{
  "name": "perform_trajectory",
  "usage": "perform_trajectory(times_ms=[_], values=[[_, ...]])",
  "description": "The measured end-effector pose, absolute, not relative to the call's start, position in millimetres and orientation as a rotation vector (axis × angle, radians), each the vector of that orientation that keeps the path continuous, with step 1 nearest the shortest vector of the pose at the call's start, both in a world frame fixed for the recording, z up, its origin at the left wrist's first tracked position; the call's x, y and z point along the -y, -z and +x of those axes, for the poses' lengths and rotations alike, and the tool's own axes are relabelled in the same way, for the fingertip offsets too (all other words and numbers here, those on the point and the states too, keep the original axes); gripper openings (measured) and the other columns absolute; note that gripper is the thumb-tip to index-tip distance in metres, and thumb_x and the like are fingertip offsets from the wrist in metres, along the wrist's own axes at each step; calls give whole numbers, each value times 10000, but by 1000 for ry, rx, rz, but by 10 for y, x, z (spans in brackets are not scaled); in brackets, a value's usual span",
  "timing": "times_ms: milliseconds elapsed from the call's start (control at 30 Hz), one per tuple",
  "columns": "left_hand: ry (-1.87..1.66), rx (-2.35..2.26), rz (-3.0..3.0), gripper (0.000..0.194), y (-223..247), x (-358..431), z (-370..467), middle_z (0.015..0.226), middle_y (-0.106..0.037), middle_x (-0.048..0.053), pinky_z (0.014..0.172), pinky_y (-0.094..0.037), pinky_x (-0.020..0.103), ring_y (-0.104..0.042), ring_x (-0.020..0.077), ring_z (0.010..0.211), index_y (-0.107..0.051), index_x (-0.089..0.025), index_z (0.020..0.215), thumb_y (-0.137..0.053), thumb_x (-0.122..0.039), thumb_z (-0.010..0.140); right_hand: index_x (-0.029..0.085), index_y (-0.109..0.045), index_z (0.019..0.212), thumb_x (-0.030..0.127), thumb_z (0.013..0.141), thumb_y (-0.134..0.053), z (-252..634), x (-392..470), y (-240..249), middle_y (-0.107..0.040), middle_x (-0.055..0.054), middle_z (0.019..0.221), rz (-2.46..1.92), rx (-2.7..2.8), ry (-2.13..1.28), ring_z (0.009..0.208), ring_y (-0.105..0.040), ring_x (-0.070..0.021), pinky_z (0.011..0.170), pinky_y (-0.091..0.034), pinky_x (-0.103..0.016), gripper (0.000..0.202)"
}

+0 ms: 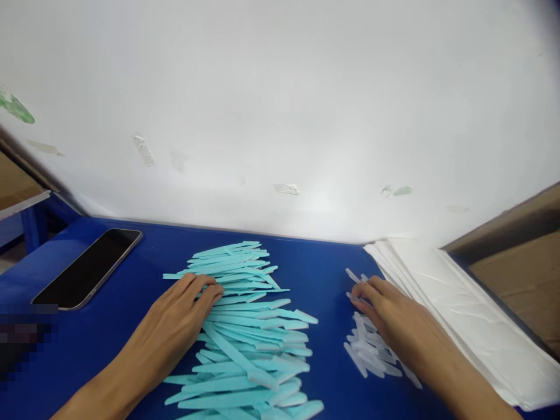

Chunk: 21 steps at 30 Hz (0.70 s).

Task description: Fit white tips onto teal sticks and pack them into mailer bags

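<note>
Many slim turquoise plastic pieces (pixel 249 326) lie in a long heap down the middle of the blue table (pixel 324 280). My left hand (pixel 184 309) rests on the left side of this heap, its fingers bent together at the upper pieces; what the fingertips hold, if anything, is hidden. A smaller pile of translucent white pieces (pixel 371 350) lies to the right. Over its upper end is my right hand (pixel 385 303), thumb and fingers pinched close to a small translucent piece (pixel 353 298) that juts out at the fingertips.
A dark-screened phone (pixel 90 268) lies at the left. Flat white plastic bags (pixel 464 315) are stacked at the right, beside cardboard (pixel 525 274). Behind the table stands a white wall panel (pixel 271 116) with tape scraps.
</note>
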<state>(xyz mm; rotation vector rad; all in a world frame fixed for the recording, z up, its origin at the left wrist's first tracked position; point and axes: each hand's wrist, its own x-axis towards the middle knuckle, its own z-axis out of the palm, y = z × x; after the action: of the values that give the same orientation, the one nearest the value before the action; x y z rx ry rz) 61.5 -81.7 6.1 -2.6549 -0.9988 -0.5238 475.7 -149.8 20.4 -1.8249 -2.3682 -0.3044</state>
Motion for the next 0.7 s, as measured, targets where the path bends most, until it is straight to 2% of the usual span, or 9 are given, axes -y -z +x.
perform_trajectory(times_ms=[167,400,567,700], values=[[690,1036,-2692,179,-105,812,642,1025,-677,82,845,-480,348,-605,229,949,-608,-144,1143,-462,-120,1043,205,-612,1008,350,1096,-306,4663,1506,-231,-695,-78,893,-1743,2404,456,785,-688,-260,673,-511,-379,350],[750,1034,-2708,317,-108,845,616,1047,-727,74,842,-532,329,-652,211,943,-641,-187,1219,-432,-82,1005,181,-593,1086,332,1102,-306,4594,1488,-259,-719,-96,847,-1729,2352,552,725,-695,-262,617,-476,-364,324],[659,998,-2696,471,-92,840,591,1120,-716,88,879,-524,371,-633,235,1006,-597,-176,1335,-387,11,957,182,-635,1125,270,1093,-356,4556,1485,-257,-759,-105,934,-1676,2334,553,778,-731,-267,651,-500,-371,294],[782,980,-2699,356,-93,830,588,1089,-716,74,872,-511,349,-628,217,977,-620,-177,1267,-452,-34,987,218,-661,1162,252,1087,-436,4471,1507,-345,-787,-37,960,-1564,2327,408,838,-751,-241,760,-519,-379,240]])
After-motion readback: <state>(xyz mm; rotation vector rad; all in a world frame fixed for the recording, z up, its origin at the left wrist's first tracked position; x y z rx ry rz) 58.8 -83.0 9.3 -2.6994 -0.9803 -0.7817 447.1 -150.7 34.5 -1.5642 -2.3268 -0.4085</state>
